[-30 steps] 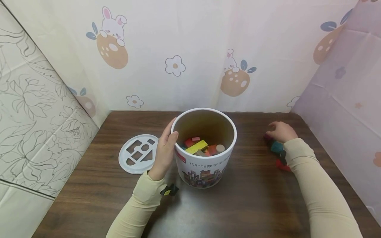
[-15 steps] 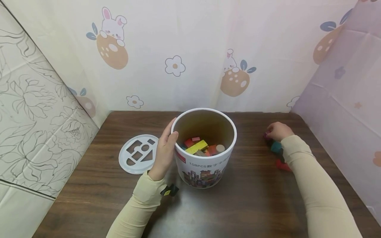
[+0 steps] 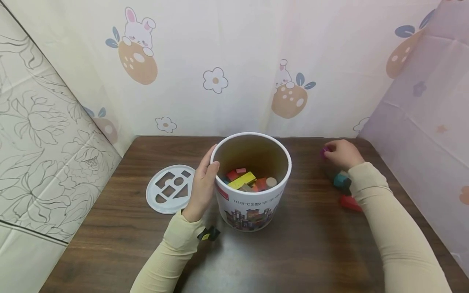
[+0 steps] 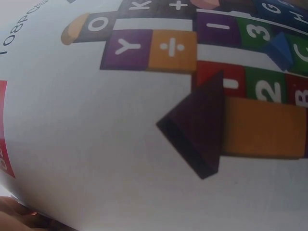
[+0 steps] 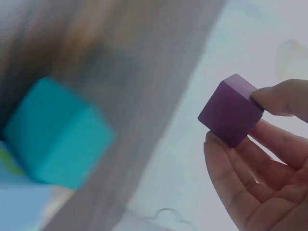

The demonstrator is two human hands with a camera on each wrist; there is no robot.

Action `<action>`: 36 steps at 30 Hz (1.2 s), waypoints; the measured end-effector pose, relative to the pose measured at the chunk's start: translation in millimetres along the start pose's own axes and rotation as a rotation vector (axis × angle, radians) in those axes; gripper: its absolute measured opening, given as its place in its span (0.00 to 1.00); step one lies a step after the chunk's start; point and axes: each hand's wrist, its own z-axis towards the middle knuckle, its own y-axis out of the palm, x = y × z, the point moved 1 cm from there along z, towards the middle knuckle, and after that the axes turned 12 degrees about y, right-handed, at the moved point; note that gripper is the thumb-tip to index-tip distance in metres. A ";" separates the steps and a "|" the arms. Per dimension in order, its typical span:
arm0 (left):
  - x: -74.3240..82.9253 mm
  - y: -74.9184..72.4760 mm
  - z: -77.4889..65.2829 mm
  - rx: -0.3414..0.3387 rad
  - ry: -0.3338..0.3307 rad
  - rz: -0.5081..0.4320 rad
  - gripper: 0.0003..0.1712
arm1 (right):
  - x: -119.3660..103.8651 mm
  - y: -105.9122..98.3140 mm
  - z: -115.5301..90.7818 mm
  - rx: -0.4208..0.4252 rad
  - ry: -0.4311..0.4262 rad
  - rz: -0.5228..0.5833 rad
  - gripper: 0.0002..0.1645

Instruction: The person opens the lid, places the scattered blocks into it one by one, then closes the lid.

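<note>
A purple cube block [image 5: 231, 110] is pinched between the thumb and fingers of my right hand [image 5: 269, 154], raised off the table at the right in the head view. Below that hand [image 3: 343, 154] lie a teal block [image 3: 341, 180] and a red block [image 3: 350, 202], the latter partly behind the sleeve. My left hand [image 3: 202, 183] grips the side of a white bucket [image 3: 253, 203], thumb at the rim. Inside the bucket are several wooden blocks, among them a yellow one [image 3: 242, 180]. The left wrist view is filled by the bucket's printed wall [image 4: 96, 144].
A white lid [image 3: 170, 189] with shaped cut-outs lies flat to the left of the bucket. The dark wooden table [image 3: 300, 252] ends at a patterned curtain [image 3: 242, 49] behind and at side panels on both sides.
My right hand has lifted the purple cube off the table, moving up and slightly back. More of the teal and red blocks now shows. The left hand and bucket have stayed put.
</note>
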 end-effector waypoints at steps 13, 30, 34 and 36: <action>0.5 -0.4 -0.1 0.006 -0.005 0.001 0.28 | -81.3 -37.6 -34.5 0.058 -0.155 0.137 0.27; 0.4 -0.7 0.1 0.013 -0.001 -0.004 0.28 | -179.4 -62.0 -100.4 0.113 -0.436 0.149 0.26; 0.9 -0.4 -0.1 0.016 -0.002 -0.008 0.28 | -194.9 -62.0 -109.5 0.113 -0.556 0.128 0.24; 1.0 -0.1 -0.1 0.015 0.002 -0.013 0.28 | -201.4 -59.8 -114.0 0.116 -0.624 0.108 0.23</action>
